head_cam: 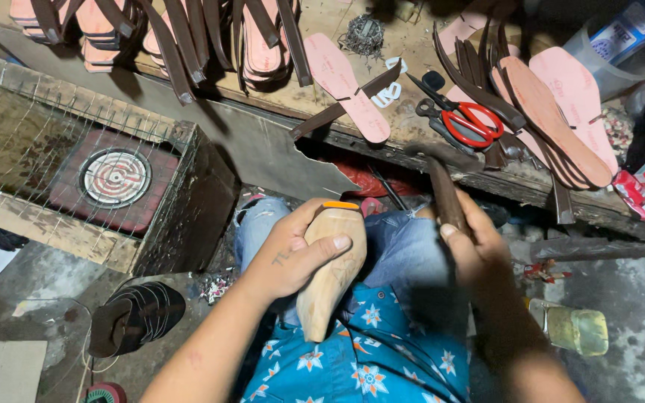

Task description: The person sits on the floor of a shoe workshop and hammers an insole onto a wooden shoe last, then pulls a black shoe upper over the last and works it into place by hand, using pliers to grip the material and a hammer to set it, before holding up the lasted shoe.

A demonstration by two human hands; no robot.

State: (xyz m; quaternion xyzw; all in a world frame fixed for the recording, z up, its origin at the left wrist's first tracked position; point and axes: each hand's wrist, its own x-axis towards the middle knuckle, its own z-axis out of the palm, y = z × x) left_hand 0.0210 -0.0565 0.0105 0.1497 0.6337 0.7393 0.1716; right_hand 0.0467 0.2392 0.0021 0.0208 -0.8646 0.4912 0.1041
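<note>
While the person sits at a cluttered wooden workbench, the scene reads as follows.

Left hand: the left hand is wrapped around a pale wooden foot-shaped shoe last, thumb across its front, holding it upright on the lap against blue jeans.
Last: it carries an orange strip on its top end, just below the bench edge.
Right hand: the right hand is clenched on the dark brown wooden handle of a hammer-like tool; its head is blurred.
Risk, as a judgement: the left thumb sits close to the top of the last, so a glancing blow could catch it; a loose hold could let the last twist on the knee.
Counts: one last, one tool, one pair of red-handled scissors, one small glass bottle of yellowish liquid, one round heating coil in a wire-topped box.
Insoles: the pink insoles lie in overlapping stacks, too many to count surely.
</note>
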